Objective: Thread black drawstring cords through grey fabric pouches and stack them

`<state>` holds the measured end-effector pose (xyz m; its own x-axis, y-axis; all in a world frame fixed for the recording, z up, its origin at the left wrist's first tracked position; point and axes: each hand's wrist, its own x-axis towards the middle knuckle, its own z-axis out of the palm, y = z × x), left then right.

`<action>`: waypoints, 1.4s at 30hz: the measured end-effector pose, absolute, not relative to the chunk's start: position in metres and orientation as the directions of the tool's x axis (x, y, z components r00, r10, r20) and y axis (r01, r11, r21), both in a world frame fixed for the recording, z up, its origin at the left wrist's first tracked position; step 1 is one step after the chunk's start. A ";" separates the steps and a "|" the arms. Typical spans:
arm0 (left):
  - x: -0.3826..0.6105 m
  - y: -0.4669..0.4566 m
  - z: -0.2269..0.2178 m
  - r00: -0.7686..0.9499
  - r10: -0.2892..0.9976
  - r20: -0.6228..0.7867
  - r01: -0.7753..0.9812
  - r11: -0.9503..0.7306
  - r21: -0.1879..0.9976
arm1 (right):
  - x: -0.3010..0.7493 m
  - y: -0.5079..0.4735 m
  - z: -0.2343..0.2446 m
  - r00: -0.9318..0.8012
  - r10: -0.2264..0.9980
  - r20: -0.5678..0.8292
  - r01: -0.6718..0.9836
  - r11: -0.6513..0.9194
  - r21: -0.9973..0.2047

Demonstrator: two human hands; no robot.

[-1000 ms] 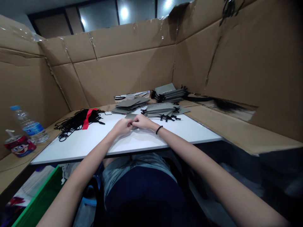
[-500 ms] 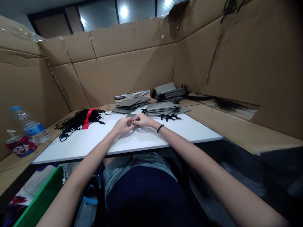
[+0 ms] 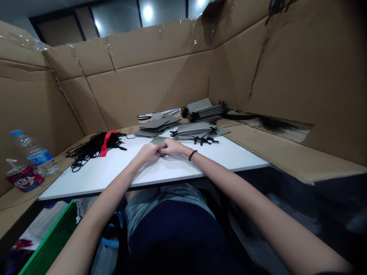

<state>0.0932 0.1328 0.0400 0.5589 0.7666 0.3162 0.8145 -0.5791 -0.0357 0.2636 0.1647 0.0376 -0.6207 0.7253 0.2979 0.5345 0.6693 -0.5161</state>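
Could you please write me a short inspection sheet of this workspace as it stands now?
surface: white table, with cardboard ledges beside it.
job's things: small grey piece; stacks of grey pouches with black cords, beyond the hands.
clutter: water bottle and drink can left of the table.
hands: left hand and right hand both pinch the grey piece.
cables: none seen; black cord bundle with a red strip on the table.
surroundings: cardboard walls; green crate below left.

Left hand (image 3: pixel 147 153): pinching a grey drawstring pouch (image 3: pixel 156 140)
Right hand (image 3: pixel 173 147): on the same pouch (black band (image 3: pixel 192 155) at the wrist)
Table: white table (image 3: pixel 226 157), stacked grey pouches (image 3: pixel 193 130), black cords (image 3: pixel 91 146)
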 end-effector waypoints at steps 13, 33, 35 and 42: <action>0.096 0.133 0.040 0.498 0.766 0.407 0.842 -0.540 -0.015 | 0.264 0.169 0.037 -0.559 0.757 0.338 0.441 0.617 -0.652; 0.088 0.136 0.042 0.537 0.728 0.427 0.803 -0.597 0.008 | 0.266 0.171 0.037 -0.593 0.723 0.355 0.465 0.667 -0.582; 0.092 0.136 0.042 0.528 0.740 0.417 0.814 -0.581 0.000 | 0.264 0.171 0.034 -0.582 0.729 0.359 0.486 0.667 -0.565; 0.098 0.137 0.039 0.485 0.767 0.419 0.840 -0.542 0.019 | 0.259 0.167 0.032 -0.523 0.758 0.390 0.534 0.648 -0.543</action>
<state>0.0979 0.1375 0.0393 0.4850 0.7675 0.4192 0.8404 -0.5417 0.0194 0.2594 0.1673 0.0323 -0.5234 0.7577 0.3897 0.5338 0.6481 -0.5432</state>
